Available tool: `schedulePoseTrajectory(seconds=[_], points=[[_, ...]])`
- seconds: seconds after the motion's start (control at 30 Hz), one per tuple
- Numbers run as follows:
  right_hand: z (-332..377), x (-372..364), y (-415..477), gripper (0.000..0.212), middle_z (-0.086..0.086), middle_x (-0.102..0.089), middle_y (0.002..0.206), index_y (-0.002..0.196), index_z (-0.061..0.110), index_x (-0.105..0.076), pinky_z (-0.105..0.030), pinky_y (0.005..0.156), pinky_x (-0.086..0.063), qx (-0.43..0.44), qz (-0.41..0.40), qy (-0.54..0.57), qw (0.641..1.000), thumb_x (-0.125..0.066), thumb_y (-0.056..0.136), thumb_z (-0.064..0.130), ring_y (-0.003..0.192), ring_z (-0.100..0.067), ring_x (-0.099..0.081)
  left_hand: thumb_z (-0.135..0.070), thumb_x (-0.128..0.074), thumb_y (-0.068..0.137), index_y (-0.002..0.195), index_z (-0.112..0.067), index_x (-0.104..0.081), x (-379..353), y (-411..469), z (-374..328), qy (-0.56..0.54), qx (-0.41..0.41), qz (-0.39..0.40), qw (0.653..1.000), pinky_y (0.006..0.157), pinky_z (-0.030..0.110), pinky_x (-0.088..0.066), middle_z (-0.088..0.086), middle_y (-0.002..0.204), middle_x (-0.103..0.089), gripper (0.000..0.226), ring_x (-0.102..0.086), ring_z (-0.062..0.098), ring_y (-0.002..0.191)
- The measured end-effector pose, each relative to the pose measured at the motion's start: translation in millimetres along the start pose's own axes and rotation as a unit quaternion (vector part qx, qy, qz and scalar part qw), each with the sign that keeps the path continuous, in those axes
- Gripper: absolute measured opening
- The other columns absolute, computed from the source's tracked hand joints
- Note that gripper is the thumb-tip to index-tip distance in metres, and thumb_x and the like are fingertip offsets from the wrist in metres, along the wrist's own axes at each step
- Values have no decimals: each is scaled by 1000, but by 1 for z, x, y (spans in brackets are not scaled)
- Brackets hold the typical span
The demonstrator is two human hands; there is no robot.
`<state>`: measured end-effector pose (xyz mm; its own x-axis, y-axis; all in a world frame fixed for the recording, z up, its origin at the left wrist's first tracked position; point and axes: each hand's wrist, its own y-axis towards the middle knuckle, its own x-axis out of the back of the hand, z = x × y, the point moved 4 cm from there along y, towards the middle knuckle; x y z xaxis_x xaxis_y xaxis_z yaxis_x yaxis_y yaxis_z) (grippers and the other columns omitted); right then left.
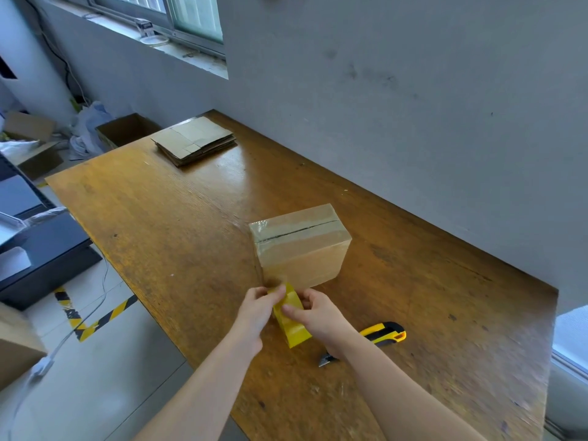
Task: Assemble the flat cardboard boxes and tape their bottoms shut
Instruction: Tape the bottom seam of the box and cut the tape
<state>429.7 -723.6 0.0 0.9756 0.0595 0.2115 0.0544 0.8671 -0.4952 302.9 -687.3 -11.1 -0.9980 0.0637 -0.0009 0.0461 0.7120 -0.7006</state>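
Note:
An assembled cardboard box (pixel 302 246) stands on the wooden table (pixel 165 224), its upward face closed with clear tape along the seam. Just in front of it, both hands hold a yellow tape roll (pixel 291 316). My left hand (pixel 261 308) pinches the roll's upper end, where the tape's loose end seems to be. My right hand (pixel 318 313) grips the roll from the right side. A stack of flat cardboard boxes (pixel 194 140) lies at the table's far left corner.
A yellow-and-black utility knife (pixel 378 337) lies on the table right of my right forearm, blade end toward me. An open cardboard box (pixel 125 128) sits on the floor beyond the table. Black equipment (pixel 41 259) stands at left. A grey wall borders the table's right side.

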Motion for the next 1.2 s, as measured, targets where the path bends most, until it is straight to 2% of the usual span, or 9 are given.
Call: schedulePoseTrajectory(seconds=[0.1,0.2,0.3,0.4,0.5,0.6,0.7,0.87,1.2], points=[[-2,8,0,38,4,-65,115,125,19,-62,-32,91,-52,22,-7,-57,998,-67,89,30,105,-13,-60,-11,-64,93,119,-10,-53,-5,-1,-1,-50,6,19,999,61,36,-51,12,105,-65,28,-64,26,86],[-15,37,0,43,4,-62,117,127,21,-61,-36,96,-49,19,-87,-189,978,-58,84,20,109,-15,-57,-6,-63,93,109,-16,-55,-5,1,-4,-47,-20,1,999,69,41,-55,15,109,-65,21,-65,29,89],[-43,61,-4,51,-4,-50,131,133,22,-53,-41,105,-38,-49,-77,-479,873,-55,83,12,127,-26,-44,-8,-65,92,99,-18,-56,-3,2,-5,-48,-25,-14,998,81,48,-53,17,113,-63,15,-63,35,101],[-71,63,-8,43,-3,-48,126,129,24,-56,-38,100,-38,-53,-21,-571,819,-58,88,13,123,-26,-44,-8,-66,91,94,-19,-57,-3,2,-6,-44,-26,-14,999,79,46,-53,17,116,-62,15,-61,38,105],[-80,62,-8,35,0,-51,123,125,27,-54,-34,96,-37,-8,-40,-603,797,-59,92,18,120,-23,-46,-7,-66,90,92,-20,-57,-2,4,-5,-42,-29,-17,999,77,44,-53,16,119,-60,16,-60,36,106],[-71,60,-13,23,3,-59,112,116,24,-50,-33,94,-40,40,-74,-529,844,-59,95,27,108,-21,-56,-7,-67,90,92,-21,-59,0,7,-6,-40,-33,-17,999,74,40,-52,14,121,-60,16,-60,34,105],[-43,59,-20,16,2,-59,97,105,19,-50,-34,63,-51,156,-202,-406,878,-61,94,24,78,-20,-59,-6,-67,90,93,-20,-59,1,8,-6,-46,-34,-13,998,69,39,-52,15,117,-62,16,-61,33,101],[16,40,-16,14,2,-54,77,91,17,-55,-32,38,-40,354,-241,-420,800,-68,85,18,56,-19,-50,-7,-68,89,93,-20,-59,1,8,-6,-59,-39,-11,997,79,48,-54,14,110,-67,16,-64,35,101],[64,26,-3,31,-2,-53,70,86,17,-59,-28,40,-33,333,-197,-582,716,-77,67,-1,52,-18,-47,-9,-71,87,98,-20,-61,7,10,-10,-33,-39,1,999,84,48,-54,12,109,-66,19,-63,33,101]])
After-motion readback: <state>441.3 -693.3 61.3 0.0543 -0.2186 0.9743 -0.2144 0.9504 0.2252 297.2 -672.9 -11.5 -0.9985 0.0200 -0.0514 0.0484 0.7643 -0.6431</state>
